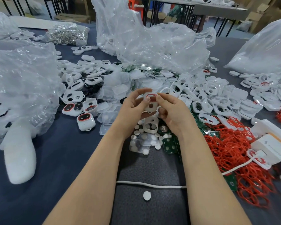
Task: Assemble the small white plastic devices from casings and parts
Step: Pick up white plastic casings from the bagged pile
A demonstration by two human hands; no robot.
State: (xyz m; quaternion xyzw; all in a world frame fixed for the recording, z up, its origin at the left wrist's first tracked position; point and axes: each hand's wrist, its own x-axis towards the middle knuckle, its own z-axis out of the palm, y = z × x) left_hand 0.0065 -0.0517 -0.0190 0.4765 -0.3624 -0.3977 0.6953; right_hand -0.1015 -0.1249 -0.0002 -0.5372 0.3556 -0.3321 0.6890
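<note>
Warehouse room, folding tables and cartons far back. Dark blue worktop [63, 159] fills the view. Three big clear plastic bags [152, 46] on it: left, far centre, far right. Smaller bag of metal rings [68, 34] far left.

Wide pile of white casings [209, 95] runs across the middle and right, loose, overlapping. Heap of red gasket rings [230, 146] near right, green circuit boards [169, 143] just beside it and partly under it. White box [269, 148] at right edge, touching the red heap. White cord [152, 185] crosses the near centre, passing under both forearms. Cluster of white round discs [144, 142] below the hands. A few closed-up units with red rims [85, 121] left of centre.

Left hand [133, 108] and right hand [172, 111] meet at centre, raised above the worktop. Both grips closed on one held casing [150, 103]: left grip has thumb on its front face and fingers behind; right grip pinches its upper right edge, other fingers curled below. Casing roughly upright, face to camera, round hole in lower half. Red ring [151, 95] sits at the casing's top opening, between the two thumbs; whether fully seated, can't tell.

Single white disc [147, 196] lies alone near centre, just near side of the cord.
</note>
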